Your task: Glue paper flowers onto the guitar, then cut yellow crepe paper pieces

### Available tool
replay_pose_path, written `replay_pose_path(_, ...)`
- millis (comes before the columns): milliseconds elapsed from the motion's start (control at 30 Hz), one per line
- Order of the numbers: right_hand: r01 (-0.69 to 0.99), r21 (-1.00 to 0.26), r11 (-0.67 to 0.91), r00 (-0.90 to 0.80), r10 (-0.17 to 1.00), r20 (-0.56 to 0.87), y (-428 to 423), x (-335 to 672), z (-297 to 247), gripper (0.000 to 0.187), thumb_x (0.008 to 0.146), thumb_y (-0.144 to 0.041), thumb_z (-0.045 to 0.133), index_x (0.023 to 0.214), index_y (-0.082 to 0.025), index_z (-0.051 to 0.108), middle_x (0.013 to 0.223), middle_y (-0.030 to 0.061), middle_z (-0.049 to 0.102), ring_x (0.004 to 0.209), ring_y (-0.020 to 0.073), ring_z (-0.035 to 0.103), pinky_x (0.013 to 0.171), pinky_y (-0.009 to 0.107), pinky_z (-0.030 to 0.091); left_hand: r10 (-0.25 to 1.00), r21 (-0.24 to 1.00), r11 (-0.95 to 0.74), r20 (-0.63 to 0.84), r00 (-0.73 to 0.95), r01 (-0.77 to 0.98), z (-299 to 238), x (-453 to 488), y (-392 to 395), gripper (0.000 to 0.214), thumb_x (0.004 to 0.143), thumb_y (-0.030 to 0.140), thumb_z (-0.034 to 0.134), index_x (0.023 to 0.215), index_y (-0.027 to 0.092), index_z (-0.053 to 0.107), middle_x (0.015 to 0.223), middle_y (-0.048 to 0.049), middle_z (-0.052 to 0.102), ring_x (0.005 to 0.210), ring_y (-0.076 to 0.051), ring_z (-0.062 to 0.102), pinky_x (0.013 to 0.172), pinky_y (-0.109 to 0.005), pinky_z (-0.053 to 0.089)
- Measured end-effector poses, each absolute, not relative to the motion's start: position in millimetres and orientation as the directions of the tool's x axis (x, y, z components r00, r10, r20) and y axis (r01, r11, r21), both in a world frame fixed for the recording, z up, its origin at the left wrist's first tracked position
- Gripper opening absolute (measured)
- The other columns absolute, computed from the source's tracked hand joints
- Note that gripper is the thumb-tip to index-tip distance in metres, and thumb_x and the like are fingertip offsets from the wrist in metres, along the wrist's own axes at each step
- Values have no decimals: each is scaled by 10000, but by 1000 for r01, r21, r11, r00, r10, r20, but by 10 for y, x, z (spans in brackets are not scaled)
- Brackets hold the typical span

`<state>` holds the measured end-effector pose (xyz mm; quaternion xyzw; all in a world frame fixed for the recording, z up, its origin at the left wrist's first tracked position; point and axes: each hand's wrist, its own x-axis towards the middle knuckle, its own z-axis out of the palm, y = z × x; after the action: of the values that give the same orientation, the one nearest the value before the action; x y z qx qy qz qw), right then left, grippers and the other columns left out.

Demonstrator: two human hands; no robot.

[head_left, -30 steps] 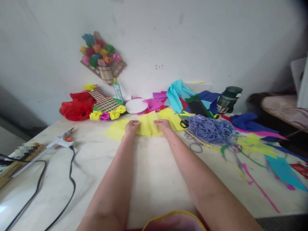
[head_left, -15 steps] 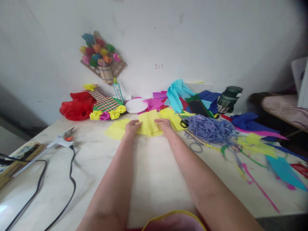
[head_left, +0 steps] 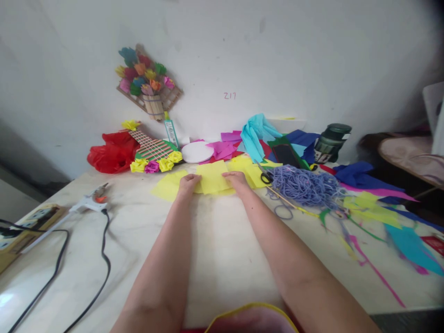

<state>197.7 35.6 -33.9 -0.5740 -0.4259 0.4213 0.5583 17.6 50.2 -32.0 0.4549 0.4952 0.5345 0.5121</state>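
Observation:
A small piece of yellow crepe paper [head_left: 212,178] is stretched between my two hands, just above the table. My left hand [head_left: 189,183] pinches its left edge with thumb and fingers together. On the opposite edge, my right hand [head_left: 236,179] grips the paper the same way. More yellow paper lies flat underneath, showing as a yellow sheet [head_left: 167,186] left of my left hand and another yellow sheet [head_left: 252,172] beyond my right. Black-handled scissors [head_left: 266,177] rest to the right of my right hand.
Purple yarn [head_left: 305,185] is heaped on the right, near coloured scraps [head_left: 373,208]. A glue gun [head_left: 89,202] and power strip [head_left: 33,229] sit left, with black cables. Along the wall stand a decorated guitar shape [head_left: 156,155], a white disc [head_left: 197,152] and a dark jar [head_left: 331,142].
The yellow piece between my hands now looks flatter and squarer, with its creases less visible. The fingers of my left hand have curled in closer. Both arms stay nearly in place.

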Motion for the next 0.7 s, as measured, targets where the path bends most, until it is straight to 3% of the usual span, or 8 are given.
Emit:
replay_pose_path(333, 48, -998, 41, 240, 969, 51, 292, 1976, -269, 197, 559, -185, 524, 666, -148, 685, 754, 34, 688, 795, 151, 595, 755, 245, 427, 998, 994, 44, -49, -45, -104, -290, 97, 485, 242, 480, 305, 671, 611, 139, 554, 519, -13, 578, 475, -126, 532, 482, -242, 420)
replay_pose_path(700, 174, -985, -11, 160, 987, 18, 354, 1976, -364, 281, 558, -134, 480, 732, -143, 700, 608, 6, 649, 589, 123, 561, 577, 219, 431, 988, 997, 29, -18, -151, 71, -365, 24, 560, 152, 516, 262, 633, 576, 151, 549, 430, 35, 460, 387, -87, 424, 403, -210, 327)
